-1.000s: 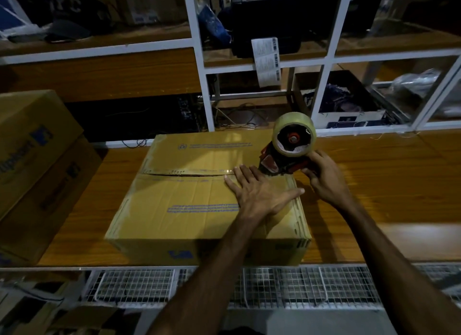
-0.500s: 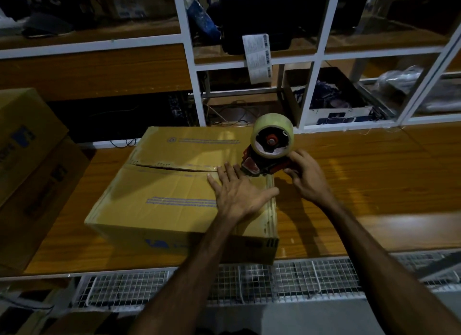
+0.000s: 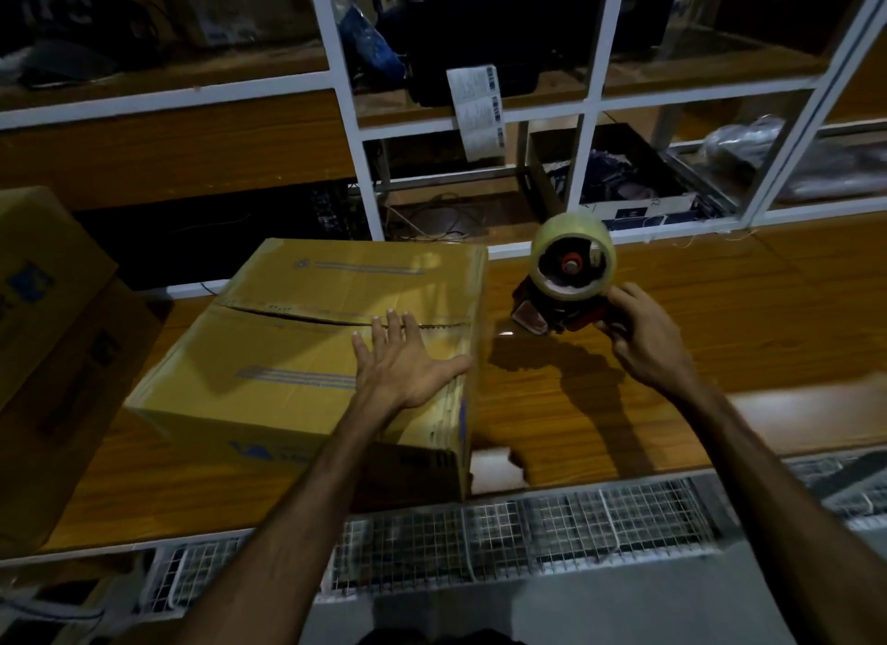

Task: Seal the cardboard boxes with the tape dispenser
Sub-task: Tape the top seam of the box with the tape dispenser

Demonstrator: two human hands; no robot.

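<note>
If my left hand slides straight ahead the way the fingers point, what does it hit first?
The left hand lies flat on the box, fingers pointing away. Sliding on, it would first cross the flap seam at the fingertips, then the far flap. Nothing else appears to stand in that line.

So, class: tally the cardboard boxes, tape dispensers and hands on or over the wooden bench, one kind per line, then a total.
Cardboard boxes: 3
Tape dispensers: 1
Hands: 2
Total: 6
</note>
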